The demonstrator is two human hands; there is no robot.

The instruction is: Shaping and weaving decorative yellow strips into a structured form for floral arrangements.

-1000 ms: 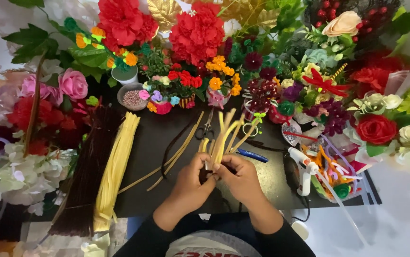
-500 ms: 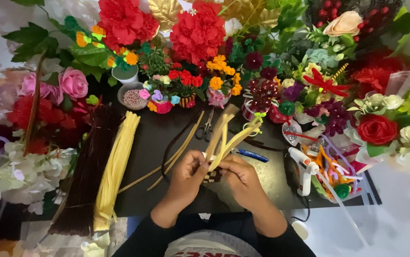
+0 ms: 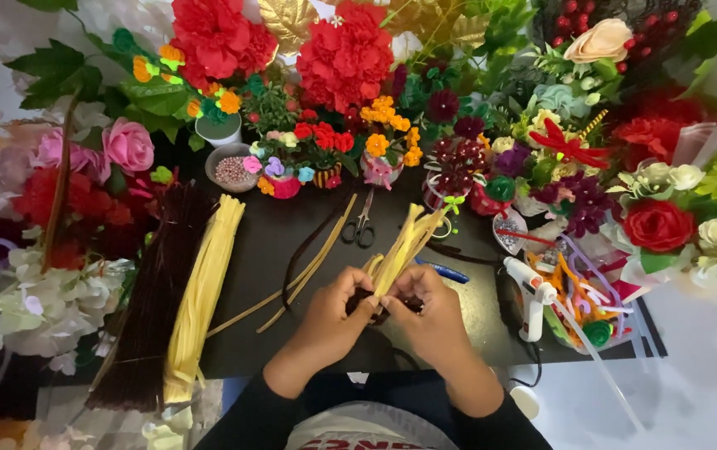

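My left hand (image 3: 331, 319) and my right hand (image 3: 431, 312) meet over the black table (image 3: 267, 258), both pinching the bottom end of a bunch of yellow pipe cleaners (image 3: 404, 244). The bunch fans upward and leans to the right. A small dark brown piece (image 3: 373, 310) sits between my fingertips at the bunch's base. Two loose pipe cleaners, one yellow and one brown (image 3: 312, 254), lie on the table just left of my hands.
A bundle of yellow pipe cleaners (image 3: 202, 292) and a dark brown bundle (image 3: 154, 292) lie at the left. Scissors (image 3: 362, 227), a blue pen (image 3: 444, 272) and a white glue gun (image 3: 530, 293) are near. Artificial flowers (image 3: 346, 58) crowd the back and sides.
The bunch of yellow pipe cleaners has tilted from upright to leaning right, and its strands have drawn closer together. My hands stayed in place, working at its base.
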